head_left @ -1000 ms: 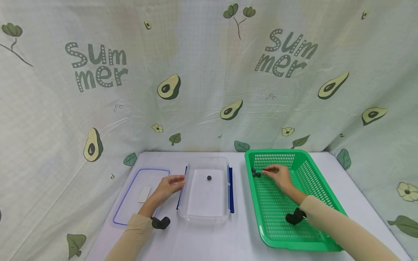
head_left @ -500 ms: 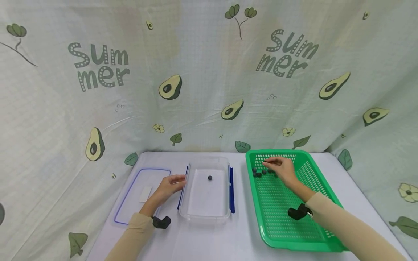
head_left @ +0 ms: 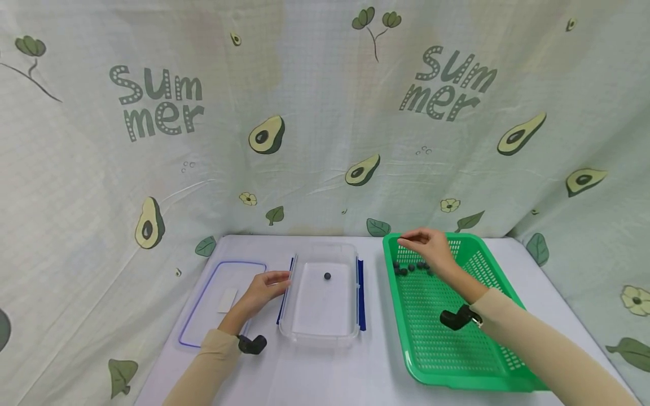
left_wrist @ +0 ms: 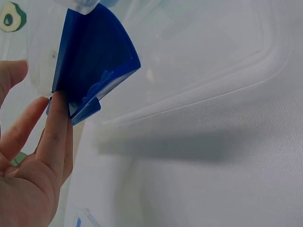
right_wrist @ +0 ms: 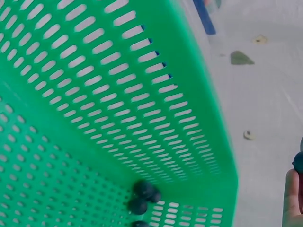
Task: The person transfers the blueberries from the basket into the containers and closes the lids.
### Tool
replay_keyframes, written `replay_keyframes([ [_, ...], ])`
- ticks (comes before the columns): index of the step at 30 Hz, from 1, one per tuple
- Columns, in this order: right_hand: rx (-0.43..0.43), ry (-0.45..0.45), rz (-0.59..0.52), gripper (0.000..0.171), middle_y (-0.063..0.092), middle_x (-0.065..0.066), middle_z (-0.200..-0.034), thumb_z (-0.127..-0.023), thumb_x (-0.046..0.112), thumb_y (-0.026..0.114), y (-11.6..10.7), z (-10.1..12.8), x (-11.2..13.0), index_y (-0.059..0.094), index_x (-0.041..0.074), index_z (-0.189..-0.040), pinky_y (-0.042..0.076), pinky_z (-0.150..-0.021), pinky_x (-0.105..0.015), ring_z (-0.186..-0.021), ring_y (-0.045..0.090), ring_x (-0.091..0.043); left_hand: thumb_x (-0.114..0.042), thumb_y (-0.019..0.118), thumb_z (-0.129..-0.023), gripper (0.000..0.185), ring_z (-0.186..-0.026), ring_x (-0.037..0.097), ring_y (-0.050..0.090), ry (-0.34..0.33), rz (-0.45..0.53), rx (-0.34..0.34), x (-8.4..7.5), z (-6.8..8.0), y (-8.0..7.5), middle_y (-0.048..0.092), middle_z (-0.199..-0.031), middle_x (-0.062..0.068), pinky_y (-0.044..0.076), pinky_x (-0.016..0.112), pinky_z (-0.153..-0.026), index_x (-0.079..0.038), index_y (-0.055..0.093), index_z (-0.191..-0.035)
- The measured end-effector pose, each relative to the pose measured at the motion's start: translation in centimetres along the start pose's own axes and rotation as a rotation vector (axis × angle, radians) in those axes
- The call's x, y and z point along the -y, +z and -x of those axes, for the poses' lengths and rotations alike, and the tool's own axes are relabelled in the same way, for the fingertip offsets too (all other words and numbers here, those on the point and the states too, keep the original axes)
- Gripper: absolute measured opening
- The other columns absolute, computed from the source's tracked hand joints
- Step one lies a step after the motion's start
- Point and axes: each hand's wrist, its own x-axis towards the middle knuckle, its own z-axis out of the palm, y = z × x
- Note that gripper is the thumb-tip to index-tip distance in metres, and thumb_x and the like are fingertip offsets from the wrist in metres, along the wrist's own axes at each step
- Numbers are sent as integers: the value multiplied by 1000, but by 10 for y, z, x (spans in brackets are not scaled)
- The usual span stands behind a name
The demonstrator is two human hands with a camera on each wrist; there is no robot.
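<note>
While the left hand point(head_left: 260, 292) rested with extended fingers against the blue latch point(left_wrist: 94, 56) of the clear container point(head_left: 320, 340), a lone berry point(head_left: 327, 276) sat inside that container. Farther off, loose berries point(head_left: 412, 268) lay toward the far end of the green basket point(head_left: 457, 382). Above the basket's far left corner, the right hand point(head_left: 431, 248) pinched a small berry point(right_wrist: 298, 162) at its fingertips. That small berry seemed light, inclined to roll and easily bruised, best taken gently round its middle. Compared with half a second earlier, the right hand had lifted away from the loose berries; the left had hardly moved.
</note>
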Motion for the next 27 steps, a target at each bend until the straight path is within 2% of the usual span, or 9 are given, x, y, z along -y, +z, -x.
replay_keyframes([
  [5, 20, -7, -35, 34, 71, -13, -106, -89, 20, 78, 14, -8, 7, 70, -6, -109, 58, -85, -27, -92, 67, -7, -13, 70, -94, 46, -119, 32, 60, -10, 20, -1, -2, 0, 0, 57, -134, 26, 54, 34, -97, 8, 57, -133],
  [9, 41, -27, -67, 30, 70, -18, -105, -89, 15, 77, 27, -12, 12, 70, -8, -107, 58, -89, -39, -90, 68, -9, -13, 71, -93, 46, -119, 31, 60, -18, 42, -2, -3, 0, 0, 58, -133, 26, 54, 33, -96, 8, 58, -132],
  [12, 59, -46, -96, 27, 70, -20, -103, -89, 10, 77, 35, -14, 17, 70, -9, -106, 58, -89, -43, -88, 69, -10, -13, 72, -93, 46, -119, 30, 60, -21, 48, -4, -4, 0, 1, 58, -133, 25, 54, 34, -96, 7, 58, -132],
  [19, 106, -28, -146, 25, 71, -20, -102, -88, 5, 77, 54, -18, 31, 69, -11, -105, 59, -83, -28, -87, 70, -12, -14, 71, -94, 46, -118, 30, 61, -15, 35, -7, -2, 0, 1, 58, -132, 26, 55, 35, -96, 8, 58, -132],
  [23, 128, -34, -154, 24, 70, -24, -104, -87, 4, 77, 65, -20, 36, 69, -11, -105, 59, -82, -26, -87, 70, -12, -12, 71, -94, 46, -118, 30, 61, -10, 46, -9, -1, -1, 0, 58, -133, 27, 55, 35, -96, 9, 57, -132],
  [27, 137, -35, -152, 24, 71, -21, -103, -87, 5, 78, 73, -24, 34, 70, -9, -104, 59, -82, -27, -87, 70, -13, -12, 70, -94, 45, -118, 31, 60, -10, 50, -7, -1, -1, 1, 57, -133, 27, 54, 35, -97, 8, 57, -133],
])
